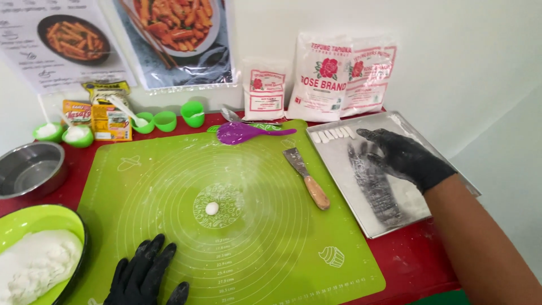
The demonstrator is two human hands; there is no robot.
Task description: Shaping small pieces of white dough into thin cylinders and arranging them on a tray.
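A green silicone mat (pixel 237 226) covers most of the red surface (pixel 418 260), and a small white dough ball (pixel 212 208) lies alone at the centre of its printed rings. The left hand (pixel 145 277), in a black glove, rests flat and empty on the mat's near edge, fingers spread, well apart from the ball. The right hand (pixel 403 155), also gloved, is spread open over a floured metal tray (pixel 395 220) to the right of the mat, grasping nothing; whether the palm touches the tray cannot be told from this angle. A row of short white dough pieces (pixel 332 135) lies at the tray's far left corner. Between mat and tray lies a wooden-handled scraper (pixel 306 177), and a purple spoon (pixel 248 133) sits at the mat's far edge. A lime bowl (pixel 68 217) at the near left holds white dough (pixel 34 265); beyond it stands an empty steel bowl (pixel 29 168). Small green cups (pixel 165 120) line the back, two at the left holding white powder. Three white flour bags (pixel 320 76) lean against the wall, beside yellow seasoning packets (pixel 104 116).
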